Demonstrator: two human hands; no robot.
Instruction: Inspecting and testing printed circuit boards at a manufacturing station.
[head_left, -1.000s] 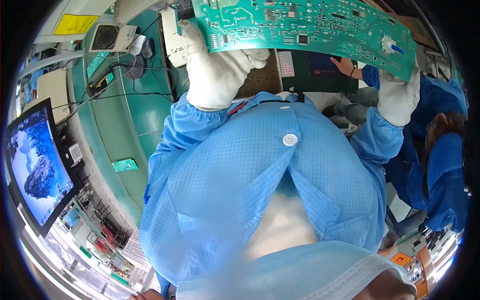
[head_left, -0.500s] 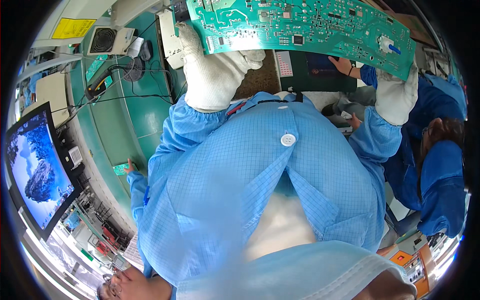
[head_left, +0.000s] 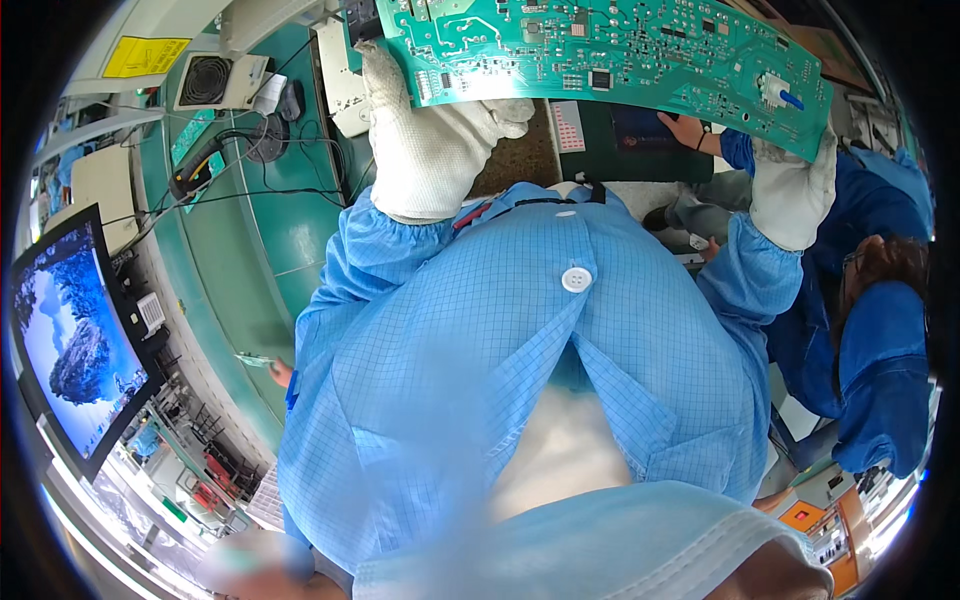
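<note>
The green circuit board (head_left: 610, 55) has shifted slightly leftward and up between both gloved hands.

Bright, even indoor light, no hard shadows. Strong fisheye: edges bend, black vignette at corners. Monitor (head_left: 70, 350) glows at left. Mask (head_left: 600, 550) at bottom blurred, too close. Board (head_left: 600, 50) sharp. Lower-right rim overexposed.

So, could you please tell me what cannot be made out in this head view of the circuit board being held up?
- Circuit board: its top edge is cut off by the picture's rim.
- Left hand: its fingertips are hidden behind the board.
- Right hand: its fingertips are hidden behind the board too.
- Board parts: too small to tell apart.
- Bench: largely hidden by the blue coat.
</note>
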